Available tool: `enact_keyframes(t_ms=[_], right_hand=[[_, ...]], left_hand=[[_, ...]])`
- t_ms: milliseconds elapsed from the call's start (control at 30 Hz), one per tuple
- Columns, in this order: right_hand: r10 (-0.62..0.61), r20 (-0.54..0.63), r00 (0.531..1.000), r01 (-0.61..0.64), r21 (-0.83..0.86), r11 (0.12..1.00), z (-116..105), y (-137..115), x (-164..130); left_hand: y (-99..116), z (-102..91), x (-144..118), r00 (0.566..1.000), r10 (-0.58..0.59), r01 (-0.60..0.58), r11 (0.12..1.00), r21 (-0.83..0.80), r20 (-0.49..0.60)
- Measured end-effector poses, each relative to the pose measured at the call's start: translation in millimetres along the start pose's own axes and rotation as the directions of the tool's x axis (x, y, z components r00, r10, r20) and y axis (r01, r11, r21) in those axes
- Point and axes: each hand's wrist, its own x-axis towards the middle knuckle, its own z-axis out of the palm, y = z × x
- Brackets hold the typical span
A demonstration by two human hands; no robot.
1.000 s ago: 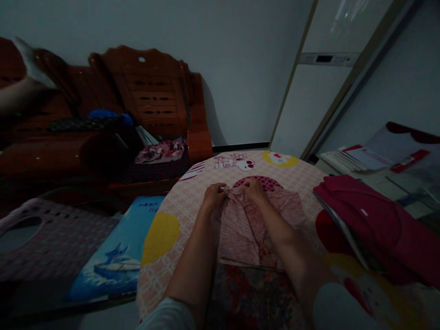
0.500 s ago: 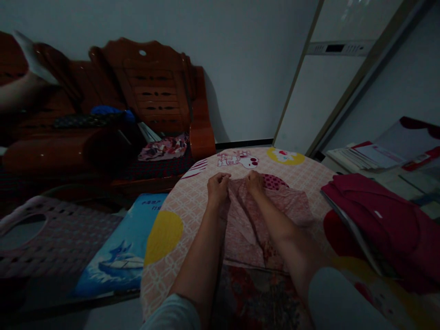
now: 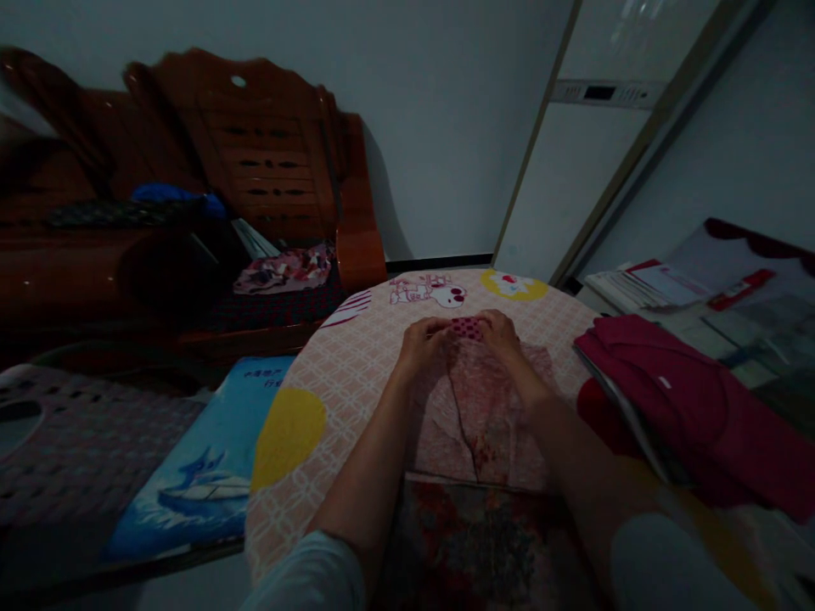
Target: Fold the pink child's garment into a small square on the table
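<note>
The pink garment [image 3: 487, 407] is laid on the round table [image 3: 356, 373]; beyond its near edge, dark floral fabric [image 3: 471, 543] is seen. At the far edge, the left hand [image 3: 420, 344] is set narrow — cloth is pinched between thumb and fingers. The right hand [image 3: 501, 333] is placed there with fingers bent; whether cloth is gripped cannot be told. Crimson clothing [image 3: 675, 399] is noted at the table's right side.
</note>
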Motion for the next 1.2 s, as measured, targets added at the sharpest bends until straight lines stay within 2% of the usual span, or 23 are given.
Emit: enact_keyframes(t_ms=[133, 233, 367, 467, 567, 733, 833, 933, 1000, 1067, 1133, 1200], right_hand=[[0.082, 0.050, 0.995, -0.077, -0.093, 0.993, -29, 37, -15], [0.106, 0.115, 0.988, -0.090, -0.139, 0.986, -36, 52, -21], [0.120, 0.155, 0.981, -0.093, -0.172, 0.981, -31, 55, -26], [0.158, 0.096, 0.983, -0.136, -0.205, 0.969, -22, 53, -28], [0.189, 0.034, 0.981, -0.177, -0.228, 0.958, -14, 50, -28], [0.190, -0.006, 0.982, -0.187, -0.211, 0.959, -18, 51, -28], [0.221, -0.065, 0.973, -0.230, -0.197, 0.953, -37, 58, -41], [0.341, -0.121, 0.932, -0.359, -0.193, 0.913, -61, 65, -71], [0.443, -0.085, 0.893, -0.450, -0.222, 0.865, -74, 68, -95], [0.507, 0.003, 0.862, -0.489, -0.259, 0.833, -81, 69, -116], [0.530, 0.074, 0.845, -0.496, -0.267, 0.827, -84, 67, -130], [0.536, 0.092, 0.839, -0.508, -0.216, 0.834, -85, 65, -137]], left_hand=[[0, 13.0, -7, 0.980, 0.076, -0.099, 0.988, 0.120, 0.186], [-4, 13.0, -11, 0.955, 0.075, -0.142, 0.965, 0.221, 0.286], [-10, 8.7, -11, 0.935, 0.092, -0.207, 0.925, 0.318, 0.342], [-14, 9.0, -9, 0.918, 0.138, -0.286, 0.879, 0.381, 0.373], [-21, 11.3, -8, 0.898, 0.150, -0.360, 0.789, 0.497, 0.414], [-31, 13.6, -9, 0.899, 0.128, -0.389, 0.672, 0.630, 0.419], [-33, 13.8, -10, 0.900, 0.115, -0.389, 0.643, 0.660, 0.420], [-33, 14.0, -10, 0.909, 0.096, -0.372, 0.627, 0.684, 0.406], [-33, 14.6, -11, 0.916, 0.090, -0.357, 0.632, 0.688, 0.392], [-32, 15.5, -11, 0.920, 0.090, -0.347, 0.642, 0.684, 0.382], [-30, 15.5, -11, 0.922, 0.094, -0.340, 0.658, 0.672, 0.375], [-28, 12.8, -11, 0.921, 0.102, -0.342, 0.676, 0.653, 0.376]])
